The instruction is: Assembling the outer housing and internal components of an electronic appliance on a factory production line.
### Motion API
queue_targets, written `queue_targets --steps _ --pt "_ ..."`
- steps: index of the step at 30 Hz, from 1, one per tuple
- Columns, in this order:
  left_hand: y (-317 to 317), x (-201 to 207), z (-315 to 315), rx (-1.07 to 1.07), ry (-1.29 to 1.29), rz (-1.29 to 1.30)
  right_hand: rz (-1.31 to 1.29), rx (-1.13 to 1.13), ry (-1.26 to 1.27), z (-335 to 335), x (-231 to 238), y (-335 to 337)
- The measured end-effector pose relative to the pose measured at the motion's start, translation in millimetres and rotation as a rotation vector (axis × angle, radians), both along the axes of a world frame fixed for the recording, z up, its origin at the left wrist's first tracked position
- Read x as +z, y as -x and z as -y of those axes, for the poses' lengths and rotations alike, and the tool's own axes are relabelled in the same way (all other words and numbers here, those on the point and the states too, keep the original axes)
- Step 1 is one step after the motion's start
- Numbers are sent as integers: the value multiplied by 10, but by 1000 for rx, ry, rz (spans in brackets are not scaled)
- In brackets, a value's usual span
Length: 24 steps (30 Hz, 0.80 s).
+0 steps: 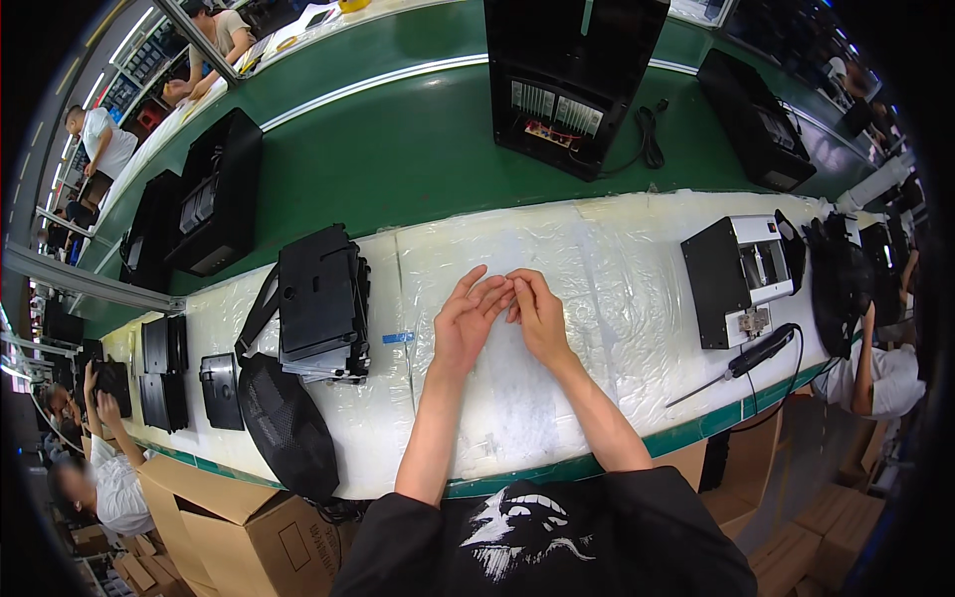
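Above the middle of the plastic-covered bench (617, 259), both my hands meet at the fingertips. My left hand (468, 320) is turned palm up, with its fingers loosely bent and apart. From the right, my right hand (540, 320) touches the left fingertips with its own half-curled fingers. No object shows in either hand. To the left of them lies a stack of black plastic panels (320, 294), with a small blue strip (398, 338) beside it. On the right stands a black and silver device (731, 274), and a black electric screwdriver (761, 351) with a long bit lies in front.
A black mesh bag-like piece (286, 423) lies at the bench's front left, near smaller black boxes (164, 373). Along the green conveyor (398, 139) stand tall black housings (577, 70). An open cardboard box (219, 517) sits below. Other people work at both sides.
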State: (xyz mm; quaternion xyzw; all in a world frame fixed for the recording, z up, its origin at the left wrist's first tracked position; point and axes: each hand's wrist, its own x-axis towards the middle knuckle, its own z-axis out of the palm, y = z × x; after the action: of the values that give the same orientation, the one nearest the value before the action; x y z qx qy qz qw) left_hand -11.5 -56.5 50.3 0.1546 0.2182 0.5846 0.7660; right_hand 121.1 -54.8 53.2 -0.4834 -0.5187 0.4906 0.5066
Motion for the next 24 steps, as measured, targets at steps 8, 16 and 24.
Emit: queue_targets --steps 8,16,24 --pt "-6 9 -7 -4 -8 6 34 -11 17 1 37 0" --pt "-3 -20 -14 -17 -18 10 26 -9 18 -16 19 1" --pt "-5 -32 -13 -19 -38 20 59 -7 4 -14 15 6"
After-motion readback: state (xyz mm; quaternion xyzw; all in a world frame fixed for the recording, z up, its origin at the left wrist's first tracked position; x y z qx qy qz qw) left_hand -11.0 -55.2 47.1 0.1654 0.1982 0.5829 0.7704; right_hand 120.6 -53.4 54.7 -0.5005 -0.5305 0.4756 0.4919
